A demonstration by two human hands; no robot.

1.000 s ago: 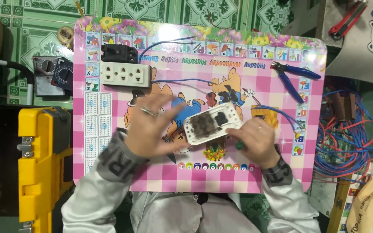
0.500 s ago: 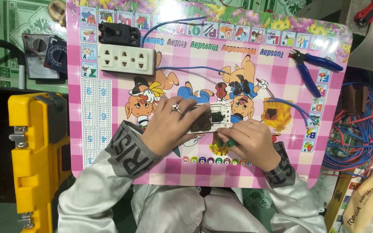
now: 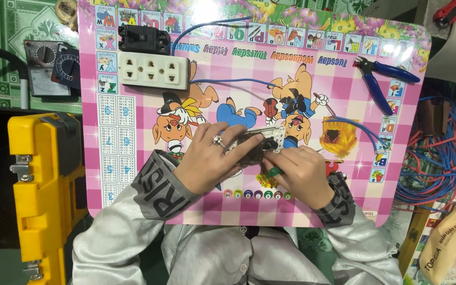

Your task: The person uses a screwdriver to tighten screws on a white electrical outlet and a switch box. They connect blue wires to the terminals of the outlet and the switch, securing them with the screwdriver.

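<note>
- My left hand (image 3: 209, 161) grips a small white socket module (image 3: 257, 143) at the near middle of the pink board (image 3: 133, 174), fingers curled over its dark face.
- My right hand (image 3: 302, 174), just right of the module, is clenched on a green-handled tool (image 3: 274, 171); I cannot see its tip.
- I judge the wiring to be midway: blue wires (image 3: 222, 82) already run across the board to the finished parts, while this module is not yet fixed down.
- The board is glossy checked plastic with cartoon animals.
- Left of the board stands a hard yellow toolbox (image 3: 32, 190).
- Toward the board's far left lie a cream three-outlet strip (image 3: 154, 70) and a black breaker (image 3: 143, 39).
- At its far right, blue-handled pliers (image 3: 383, 79).
</note>
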